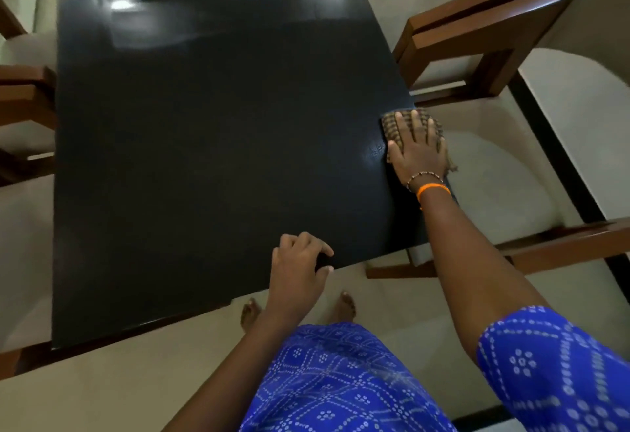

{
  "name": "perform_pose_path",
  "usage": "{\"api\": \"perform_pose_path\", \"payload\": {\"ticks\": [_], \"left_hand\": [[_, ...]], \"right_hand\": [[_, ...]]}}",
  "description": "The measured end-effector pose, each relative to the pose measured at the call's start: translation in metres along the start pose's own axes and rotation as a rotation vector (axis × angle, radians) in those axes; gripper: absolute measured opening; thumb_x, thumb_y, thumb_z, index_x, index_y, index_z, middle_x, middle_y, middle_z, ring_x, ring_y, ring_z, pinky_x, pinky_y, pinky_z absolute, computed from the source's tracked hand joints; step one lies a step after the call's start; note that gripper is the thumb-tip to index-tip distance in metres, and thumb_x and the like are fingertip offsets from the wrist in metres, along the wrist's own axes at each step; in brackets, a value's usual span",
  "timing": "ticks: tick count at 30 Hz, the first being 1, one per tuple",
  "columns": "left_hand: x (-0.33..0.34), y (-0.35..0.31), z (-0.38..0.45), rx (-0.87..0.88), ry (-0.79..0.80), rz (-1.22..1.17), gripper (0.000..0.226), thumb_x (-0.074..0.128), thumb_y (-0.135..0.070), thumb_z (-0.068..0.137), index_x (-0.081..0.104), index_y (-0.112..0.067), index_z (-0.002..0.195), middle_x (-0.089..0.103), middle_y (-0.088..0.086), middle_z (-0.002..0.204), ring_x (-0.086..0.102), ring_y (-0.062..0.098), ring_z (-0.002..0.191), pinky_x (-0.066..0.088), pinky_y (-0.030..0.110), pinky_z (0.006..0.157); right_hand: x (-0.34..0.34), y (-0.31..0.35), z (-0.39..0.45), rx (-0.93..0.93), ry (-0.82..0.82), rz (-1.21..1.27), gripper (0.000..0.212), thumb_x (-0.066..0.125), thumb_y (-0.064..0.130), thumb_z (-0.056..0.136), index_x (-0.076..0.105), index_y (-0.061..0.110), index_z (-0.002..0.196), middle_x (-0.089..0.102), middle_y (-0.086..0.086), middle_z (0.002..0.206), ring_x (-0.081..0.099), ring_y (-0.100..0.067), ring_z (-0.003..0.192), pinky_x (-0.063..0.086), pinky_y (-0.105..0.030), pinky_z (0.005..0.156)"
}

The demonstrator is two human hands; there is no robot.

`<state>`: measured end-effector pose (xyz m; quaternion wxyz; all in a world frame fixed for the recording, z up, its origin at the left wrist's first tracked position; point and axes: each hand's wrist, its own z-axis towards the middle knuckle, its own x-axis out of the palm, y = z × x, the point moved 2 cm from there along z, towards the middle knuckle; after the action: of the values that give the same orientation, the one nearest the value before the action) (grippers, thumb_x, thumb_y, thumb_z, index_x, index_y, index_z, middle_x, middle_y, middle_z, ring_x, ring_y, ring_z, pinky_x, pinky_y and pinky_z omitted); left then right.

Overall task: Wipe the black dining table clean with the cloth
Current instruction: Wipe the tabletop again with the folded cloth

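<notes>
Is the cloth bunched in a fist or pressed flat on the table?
Pressed flat. The right hand lies open with fingers spread over the cloth at the black table's right edge, cloth showing beyond the fingertips.

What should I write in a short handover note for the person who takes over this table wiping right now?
Right hand: pressed flat on the cloth at the right edge of the black dining table.
Left hand: empty, resting on the near edge.
Done: cannot tell from the picture how much is already wiped.
Left: wipe the surface across to the far end and the left side.
</notes>
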<state>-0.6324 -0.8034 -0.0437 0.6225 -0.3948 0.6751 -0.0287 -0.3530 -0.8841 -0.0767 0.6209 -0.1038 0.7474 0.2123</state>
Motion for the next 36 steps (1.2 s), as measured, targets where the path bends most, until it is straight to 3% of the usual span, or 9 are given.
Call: {"api": "perform_pose_path", "payload": {"ticks": [8, 14, 16, 19, 26, 29, 32, 34, 36], "left_hand": [[0.016, -0.016, 0.001, -0.085, -0.13, 0.139, 0.025, 0.072, -0.031, 0.076, 0.063, -0.031, 0.099, 0.052, -0.008, 0.111, 0.037, 0.014, 0.103, 0.025, 0.026, 0.08], [0.02, -0.018, 0.0, -0.094, -0.164, 0.151, 0.022, 0.072, -0.029, 0.075, 0.063, -0.03, 0.095, 0.053, -0.006, 0.107, 0.037, 0.015, 0.1, 0.026, 0.027, 0.077], [0.02, -0.019, -0.001, -0.083, -0.164, 0.146, 0.021, 0.072, -0.027, 0.076, 0.063, -0.03, 0.095, 0.054, -0.006, 0.105, 0.038, 0.015, 0.098, 0.026, 0.027, 0.076], [0.02, -0.017, -0.007, -0.05, -0.163, 0.152, 0.02, 0.07, -0.027, 0.078, 0.063, -0.029, 0.097, 0.055, -0.006, 0.104, 0.037, 0.012, 0.096, 0.025, 0.026, 0.075], [0.003, 0.019, -0.039, -0.057, -0.254, 0.012, 0.009, 0.063, -0.026, 0.084, 0.065, -0.025, 0.093, 0.057, -0.004, 0.095, 0.034, 0.007, 0.089, 0.024, 0.026, 0.071], [-0.011, 0.05, -0.061, -0.103, -0.293, -0.046, 0.009, 0.062, -0.022, 0.085, 0.066, -0.02, 0.092, 0.057, -0.002, 0.093, 0.036, 0.009, 0.087, 0.024, 0.026, 0.069], [-0.026, 0.09, -0.09, -0.179, -0.324, -0.085, 0.009, 0.059, -0.017, 0.088, 0.067, -0.015, 0.092, 0.058, 0.0, 0.092, 0.038, 0.011, 0.085, 0.025, 0.027, 0.068], [-0.036, 0.119, -0.111, -0.24, -0.36, -0.129, 0.01, 0.057, -0.015, 0.089, 0.067, -0.013, 0.09, 0.057, 0.002, 0.091, 0.039, 0.013, 0.084, 0.026, 0.028, 0.068], [-0.047, 0.149, -0.135, -0.305, -0.411, -0.183, 0.011, 0.055, -0.013, 0.09, 0.067, -0.012, 0.089, 0.057, 0.002, 0.09, 0.043, 0.017, 0.084, 0.027, 0.028, 0.068]], "right_hand": [[0.002, -0.021, -0.043, -0.11, -0.018, 0.03, 0.06, 0.041, 0.04, 0.093, 0.018, 0.033, 0.148, 0.015, 0.0, 0.159, 0.012, -0.03, 0.146, 0.019, -0.051, 0.113], [0.015, -0.063, -0.147, 0.036, -0.081, 0.071, 0.06, 0.033, 0.041, 0.088, 0.03, 0.028, 0.146, 0.027, -0.003, 0.155, 0.024, -0.033, 0.143, 0.034, -0.051, 0.103], [0.021, -0.055, -0.158, 0.099, -0.1, 0.101, 0.061, 0.029, 0.041, 0.087, 0.032, 0.024, 0.145, 0.027, -0.007, 0.155, 0.022, -0.035, 0.143, 0.03, -0.055, 0.108], [0.026, -0.036, -0.161, 0.148, -0.089, 0.118, 0.068, 0.028, 0.045, 0.083, 0.027, 0.022, 0.147, 0.02, -0.009, 0.157, 0.013, -0.036, 0.145, 0.011, -0.06, 0.114], [0.048, 0.042, -0.198, -0.089, 0.014, 0.083, 0.088, 0.045, 0.036, 0.067, 0.019, 0.018, 0.149, 0.012, -0.016, 0.158, 0.002, -0.039, 0.145, -0.009, -0.057, 0.11], [0.061, 0.089, -0.216, -0.183, 0.027, 0.042, 0.088, 0.053, 0.034, 0.072, 0.016, 0.017, 0.149, 0.012, -0.017, 0.157, -0.006, -0.035, 0.142, -0.01, -0.055, 0.11], [0.077, 0.135, -0.237, -0.331, 0.074, 0.007, 0.088, 0.054, 0.028, 0.08, 0.002, 0.022, 0.149, -0.003, -0.012, 0.158, -0.014, -0.032, 0.141, -0.017, -0.05, 0.11], [0.085, 0.166, -0.251, -0.415, 0.087, -0.012, 0.086, 0.055, 0.023, 0.081, 0.002, 0.021, 0.149, -0.007, -0.011, 0.156, -0.012, -0.034, 0.142, -0.014, -0.051, 0.112], [0.091, 0.204, -0.265, -0.503, 0.077, -0.067, 0.084, 0.062, 0.018, 0.077, 0.017, 0.016, 0.149, 0.012, -0.016, 0.157, 0.007, -0.038, 0.143, 0.001, -0.055, 0.112]]}}
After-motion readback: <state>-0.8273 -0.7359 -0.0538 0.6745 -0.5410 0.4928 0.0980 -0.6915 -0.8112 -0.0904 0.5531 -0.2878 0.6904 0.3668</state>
